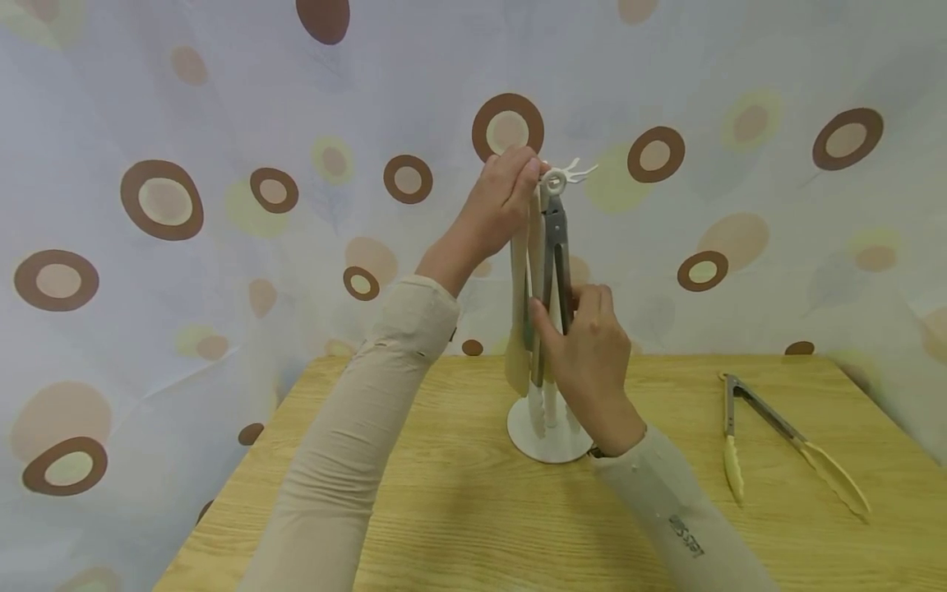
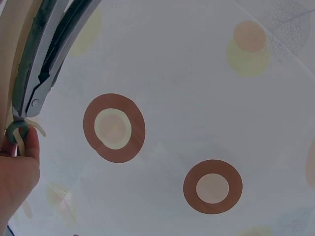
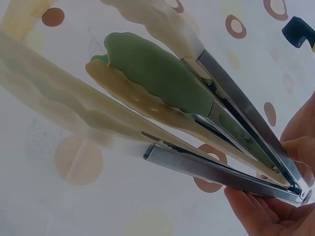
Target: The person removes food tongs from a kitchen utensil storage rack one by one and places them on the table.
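Note:
A white utensil stand [image 1: 534, 450] with a round base and curved hooks [image 1: 579, 172] on top stands on the table. At its top, my left hand [image 1: 503, 193] grips the hook end, fingertips beside a green ring [image 2: 17, 131] in the left wrist view. Metal tongs [image 1: 556, 226] with pale scalloped tips [image 3: 162, 24] hang at the front, their white ring [image 1: 556, 182] up at the hooks. My right hand [image 1: 595, 349] holds these tongs with thumb and fingers on either side. Green-tipped tongs [image 3: 157, 73] and a beige utensil [image 1: 518, 366] hang behind and beside them.
Another pair of tongs [image 1: 769, 411], with pale yellow tips, lies spread on the right of the wooden table [image 1: 444, 493]. A patterned curtain [image 1: 222, 123] with brown rings hangs behind the table's back edge.

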Tool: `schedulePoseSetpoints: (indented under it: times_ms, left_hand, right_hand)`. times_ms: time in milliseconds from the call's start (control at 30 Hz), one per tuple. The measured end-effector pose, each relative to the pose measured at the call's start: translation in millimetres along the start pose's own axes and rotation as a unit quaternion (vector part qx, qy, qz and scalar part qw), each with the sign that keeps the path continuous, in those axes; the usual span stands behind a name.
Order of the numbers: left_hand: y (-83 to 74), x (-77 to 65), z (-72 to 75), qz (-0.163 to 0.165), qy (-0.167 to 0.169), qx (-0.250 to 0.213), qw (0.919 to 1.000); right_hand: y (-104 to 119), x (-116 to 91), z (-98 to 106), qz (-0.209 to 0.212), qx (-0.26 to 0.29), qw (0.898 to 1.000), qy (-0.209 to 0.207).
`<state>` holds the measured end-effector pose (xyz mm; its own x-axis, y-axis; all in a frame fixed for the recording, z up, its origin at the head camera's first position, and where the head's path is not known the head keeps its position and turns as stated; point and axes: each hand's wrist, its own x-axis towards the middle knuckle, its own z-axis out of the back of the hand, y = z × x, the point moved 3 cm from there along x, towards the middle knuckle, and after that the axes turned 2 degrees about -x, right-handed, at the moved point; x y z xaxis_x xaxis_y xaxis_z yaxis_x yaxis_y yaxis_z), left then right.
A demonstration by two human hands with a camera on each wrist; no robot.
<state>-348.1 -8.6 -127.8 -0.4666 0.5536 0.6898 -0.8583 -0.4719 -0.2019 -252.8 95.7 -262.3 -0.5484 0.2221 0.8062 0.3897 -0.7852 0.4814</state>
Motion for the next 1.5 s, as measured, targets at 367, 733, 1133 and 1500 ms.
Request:
schedulePoseSetpoints:
  times_ms: [367,733,1133,1500]
  left_hand:
    - [-2.7,1.6,-2.7,-0.004,0.009,0.013,0.9999]
    - [-2.1,1.6,-1.6,0.001,0.005,0.017,0.9998]
    - [-1.3,0.4,-1.4,-0.002,0.005,0.013,0.9999]
    - [0.7,0.0,-1.5,-0.007,-0.003,0.008,0.9999]
  right_hand:
    - [0.9,-1.6,14.6,0.005,0.013,1.000,-0.006]
    - [-3.3,-3.2,23.7,-0.011,0.018,1.000,0.000]
    - [-9.2,-3.5,33.8,-0.003,0.015,1.000,-0.006]
    - [-21.2,-1.2,42.5,-0.025,0.025,0.999,0.018]
